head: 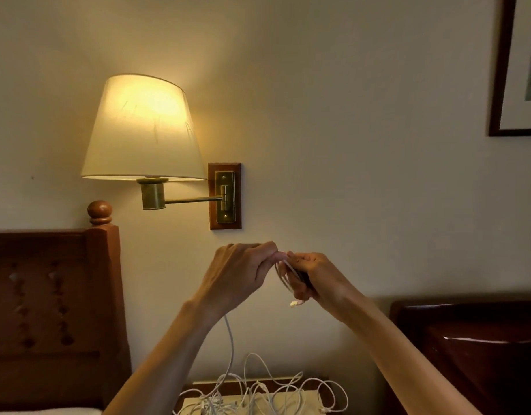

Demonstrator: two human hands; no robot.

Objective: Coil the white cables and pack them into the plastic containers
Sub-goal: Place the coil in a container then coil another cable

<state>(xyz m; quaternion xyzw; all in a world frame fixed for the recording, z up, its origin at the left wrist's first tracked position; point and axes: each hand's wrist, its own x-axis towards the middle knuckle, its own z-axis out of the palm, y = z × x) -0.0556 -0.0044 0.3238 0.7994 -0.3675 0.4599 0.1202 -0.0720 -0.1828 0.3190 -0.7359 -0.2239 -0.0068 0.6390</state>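
Headboard (48, 295) of dark carved wood occupies the area left of and below the wall lamp (144, 130), which serves as the reference point throughout. The lamp is lit; its brass arm runs right to a wooden wall plate (225, 196).

Below and slightly right of the lamp, the left hand (240, 274) is raised in front of the wall, fingers curled, thumb and fingertips pinching a white cable (229, 342). The slack of this cable hangs from under the left wrist straight down to the tangle of loose cables (258, 393) lying on a small bedside surface (288, 399) directly beneath the lamp's wall plate. Holding the work high is judged to let the slack hang free, so each turn feeds without snagging the tangle.

Immediately right of the left hand, almost touching it, the right hand (312, 277) is closed around a partly formed coil (285, 274): several white loops pass over its fingers, and a short end with a small connector (293, 304) hangs below the fist. The right hand appears to act as the former, the left as the feeder.

Farther right and lower than the lamp stands dark polished furniture (468, 354); above it, at the lamp's height, is the corner of a framed picture (516, 70).

No plastic containers are visible. No brand, label or legible writing appears anywhere.
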